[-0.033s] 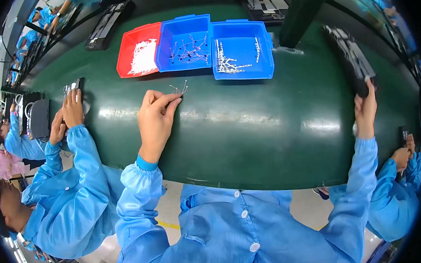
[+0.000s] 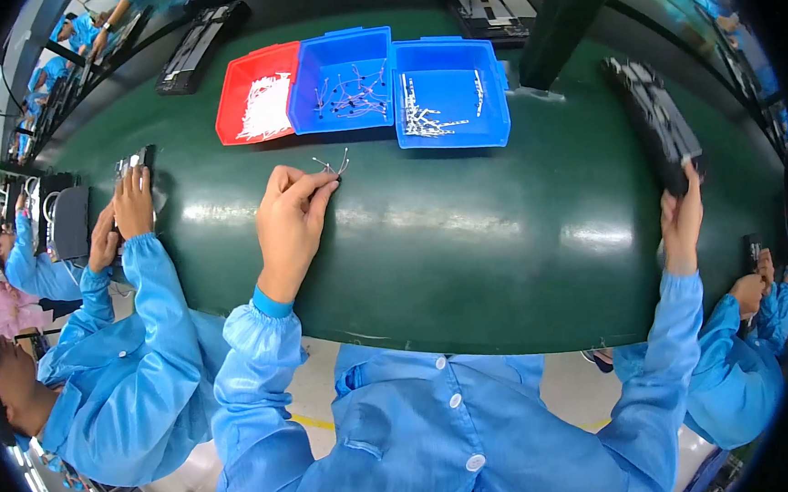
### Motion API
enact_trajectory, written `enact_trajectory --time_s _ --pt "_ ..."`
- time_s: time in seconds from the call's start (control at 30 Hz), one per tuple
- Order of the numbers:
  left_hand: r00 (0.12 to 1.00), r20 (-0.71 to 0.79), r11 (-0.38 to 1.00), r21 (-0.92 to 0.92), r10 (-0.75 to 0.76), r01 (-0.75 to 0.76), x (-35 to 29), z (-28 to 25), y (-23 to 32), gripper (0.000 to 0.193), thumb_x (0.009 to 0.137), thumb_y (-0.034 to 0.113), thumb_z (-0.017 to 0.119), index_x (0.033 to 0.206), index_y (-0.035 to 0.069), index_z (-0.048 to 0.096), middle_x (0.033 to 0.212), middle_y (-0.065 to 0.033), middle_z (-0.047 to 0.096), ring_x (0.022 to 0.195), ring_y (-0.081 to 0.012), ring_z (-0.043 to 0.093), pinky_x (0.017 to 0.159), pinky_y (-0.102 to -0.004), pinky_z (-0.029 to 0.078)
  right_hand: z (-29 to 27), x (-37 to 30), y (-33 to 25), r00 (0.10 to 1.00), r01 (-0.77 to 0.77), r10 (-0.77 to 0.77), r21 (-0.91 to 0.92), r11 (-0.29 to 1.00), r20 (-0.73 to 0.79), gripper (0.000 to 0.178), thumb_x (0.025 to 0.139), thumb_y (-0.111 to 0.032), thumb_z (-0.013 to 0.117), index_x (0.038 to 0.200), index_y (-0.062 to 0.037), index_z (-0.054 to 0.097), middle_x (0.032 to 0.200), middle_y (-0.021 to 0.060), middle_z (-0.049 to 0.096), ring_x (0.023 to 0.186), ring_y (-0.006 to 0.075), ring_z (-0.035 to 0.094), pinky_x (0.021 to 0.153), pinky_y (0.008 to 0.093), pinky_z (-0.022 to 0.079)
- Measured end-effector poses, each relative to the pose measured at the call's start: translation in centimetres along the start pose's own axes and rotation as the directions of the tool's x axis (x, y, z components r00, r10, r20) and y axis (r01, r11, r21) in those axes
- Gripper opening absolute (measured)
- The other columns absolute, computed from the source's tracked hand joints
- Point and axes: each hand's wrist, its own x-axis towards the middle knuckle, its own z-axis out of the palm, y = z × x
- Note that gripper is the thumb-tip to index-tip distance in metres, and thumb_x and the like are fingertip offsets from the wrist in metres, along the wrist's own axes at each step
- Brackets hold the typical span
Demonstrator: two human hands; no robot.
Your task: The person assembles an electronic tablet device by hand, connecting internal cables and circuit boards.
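My left hand [image 2: 290, 218] is over the middle left of the green table, its thumb and forefinger pinched on a small piece with thin wires [image 2: 341, 166] that stick up from the fingertips. At the far right my right hand [image 2: 682, 221] grips the near end of a long black tray-like unit [image 2: 657, 118] with grey and white parts on top. The unit lies slanted on the table. My right fingers are partly hidden under its end.
Beyond my left hand stand a red bin [image 2: 230, 97] of white pieces, a blue bin [image 2: 343, 44] of thin wires and another blue bin [image 2: 449, 55] of white strips. A dark post [image 2: 571, 28] rises behind. Co-workers' hands [image 2: 133, 205] work on the left; another person sits right.
My right hand and the black unit have shifted slightly toward me. My left hand keeps its pinch on the wired piece, almost unmoved.
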Motion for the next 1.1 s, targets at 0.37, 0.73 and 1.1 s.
enact_trajectory --time_s 0.37,0.73,1.1 --pt "0.977 0.041 0.871 -0.446 -0.207 0.204 0.7 0.8 -1.4 0.014 0.096 0.013 0.067 0.096 -0.001 0.067 0.083 -0.0010 0.061 0.073 -0.0065 0.055 0.063 -0.0235 0.044 -7.5 -22.5 2.9 0.925 -0.323 0.334 -0.087 0.942 0.180 0.035 0.103 -0.040 0.051 0.096 -0.0061 0.058 0.060 0.0020 0.059 0.033 0.0092 0.038 0.030 0.0231 0.022" --pt "0.943 0.206 0.676 -0.658 -0.263 0.332 -1.6 1.1 5.2 0.017 0.099 0.019 0.063 0.102 0.003 0.067 0.092 -0.0009 0.062 0.073 -0.0047 0.051 0.063 -0.0204 0.042 -3.0 -21.2 -4.1 0.637 0.126 0.375 -0.571 0.812 0.674 0.033 0.100 -0.024 0.059 0.113 0.0059 0.065 0.085 0.0136 0.068 0.055 0.0156 0.060 0.049 0.0244 0.046" --pt "0.946 0.310 0.483 -0.818 -0.089 0.314 -7.5 10.1 15.2 0.013 0.093 0.014 0.068 0.096 0.002 0.070 0.145 -0.0271 0.047 0.135 -0.0341 0.048 0.107 -0.0394 0.039 7.6 -12.2 0.2 0.640 0.766 -0.140 -0.612 0.199 0.755 0.045 0.098 -0.043 0.056 0.119 -0.0040 0.064 0.119 0.0244 0.056 0.094 0.0423 0.065 0.084 0.0458 0.052"
